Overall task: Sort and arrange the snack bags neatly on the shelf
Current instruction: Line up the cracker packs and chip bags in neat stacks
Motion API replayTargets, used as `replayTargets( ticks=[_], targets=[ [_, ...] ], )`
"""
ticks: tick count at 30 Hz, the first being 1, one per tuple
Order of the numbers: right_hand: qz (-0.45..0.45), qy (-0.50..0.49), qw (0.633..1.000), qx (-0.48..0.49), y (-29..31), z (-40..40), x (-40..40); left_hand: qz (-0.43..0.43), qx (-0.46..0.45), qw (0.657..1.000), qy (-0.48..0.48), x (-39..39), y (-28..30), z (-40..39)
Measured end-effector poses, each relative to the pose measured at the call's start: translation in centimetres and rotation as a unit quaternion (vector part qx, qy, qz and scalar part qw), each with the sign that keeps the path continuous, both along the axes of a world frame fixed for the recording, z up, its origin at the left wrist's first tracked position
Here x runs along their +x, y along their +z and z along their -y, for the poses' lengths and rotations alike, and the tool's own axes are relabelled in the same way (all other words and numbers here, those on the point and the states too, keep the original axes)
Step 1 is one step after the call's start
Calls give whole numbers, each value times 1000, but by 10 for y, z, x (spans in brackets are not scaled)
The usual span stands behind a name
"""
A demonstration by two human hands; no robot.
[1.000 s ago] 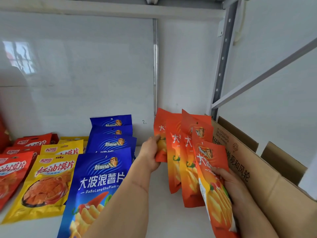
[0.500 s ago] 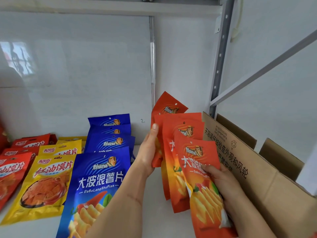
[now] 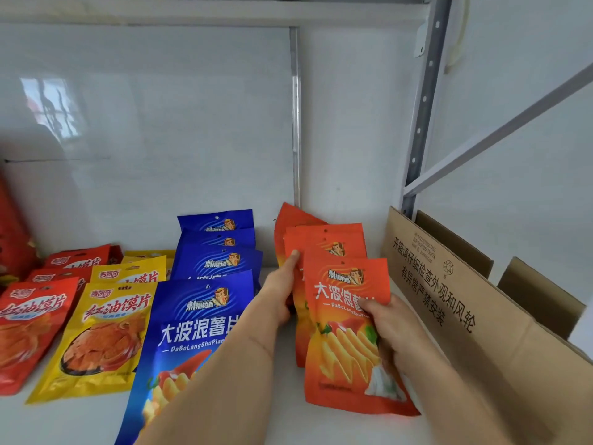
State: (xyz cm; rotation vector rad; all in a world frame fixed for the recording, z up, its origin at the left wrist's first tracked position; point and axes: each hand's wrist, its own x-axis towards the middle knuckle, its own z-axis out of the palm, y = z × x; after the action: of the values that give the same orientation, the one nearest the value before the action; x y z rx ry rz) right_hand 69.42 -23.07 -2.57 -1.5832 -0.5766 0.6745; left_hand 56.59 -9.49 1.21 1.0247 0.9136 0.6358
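Note:
Three orange chip bags overlap in a row on the white shelf [image 3: 282, 409], right of centre. My right hand [image 3: 390, 329] grips the front orange bag [image 3: 343, 342] at its right edge, thumb on its face. My left hand [image 3: 282, 292] holds the left edge of the middle orange bag [image 3: 324, 240], fingers along it. The rear orange bag [image 3: 290, 216] leans against the back wall. A row of blue chip bags [image 3: 195, 322] lies to the left, then yellow bags [image 3: 106, 335] and red bags [image 3: 25, 329].
An open cardboard box [image 3: 455, 303] stands right of the orange bags, its flap close to my right hand. A grey shelf upright [image 3: 423, 104] and a diagonal brace rise behind it. The glossy white back wall closes the shelf.
The orange bags came down from a raised, fanned stack to a flatter overlapping row on the shelf. Both hands lowered with them.

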Motion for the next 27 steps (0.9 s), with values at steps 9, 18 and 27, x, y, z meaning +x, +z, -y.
replayTargets(
  ticks=[9, 18, 27],
  targets=[
    [14, -11, 1000, 9, -6, -6, 5, -96, 76, 988, 96, 7, -18, -30],
    [62, -11, 998, 1, -3, 1, 1, -66, 38, 997, -3, -3, -14, 17],
    [-16, 53, 998, 25, 7, -1, 31, -62, 64, 996, -12, 6, -25, 10]
  ],
)
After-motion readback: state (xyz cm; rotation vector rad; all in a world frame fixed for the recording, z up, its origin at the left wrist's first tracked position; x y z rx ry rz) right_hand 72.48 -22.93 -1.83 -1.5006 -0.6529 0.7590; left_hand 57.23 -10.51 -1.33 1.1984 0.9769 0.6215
